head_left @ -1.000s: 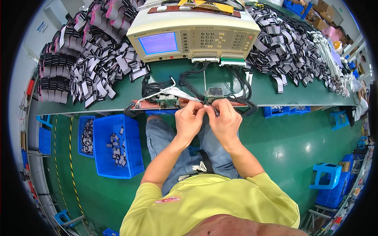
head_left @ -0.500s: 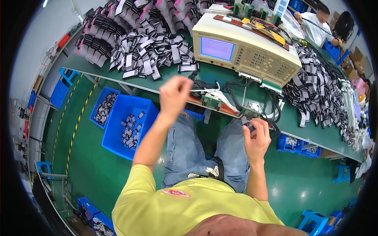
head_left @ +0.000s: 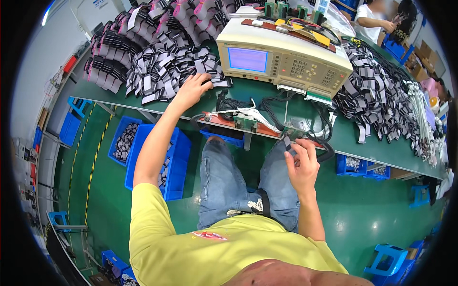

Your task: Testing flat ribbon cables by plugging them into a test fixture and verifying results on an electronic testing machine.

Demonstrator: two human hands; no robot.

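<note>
My left hand (head_left: 193, 89) reaches over the bench to the right edge of a heap of short grey ribbon cables (head_left: 160, 71) with black connectors. Its fingers are spread and slightly bent, with the tips by the cables. Lower right, my right hand (head_left: 304, 166) is at the bench's front edge, thumb and fingers curled about a short ribbon cable (head_left: 287, 142). That cable meets a small green connector board (head_left: 289, 132) on the test fixture. A second green board (head_left: 245, 124) sits to its left, with white and black wires (head_left: 257, 113) running between.
A beige tester (head_left: 286, 57) with a lit screen stands behind the fixture. More cables (head_left: 372, 95) are heaped to its right. Blue bins (head_left: 179, 167) holding cables stand on the floor at left. Black handles (head_left: 327, 153) jut from the bench edge. A co-worker (head_left: 369, 21) is at the back right.
My left hand has moved from above the fixture up and left to the cable heap. My right hand stays by the green board, shifted slightly. The view has turned a little.
</note>
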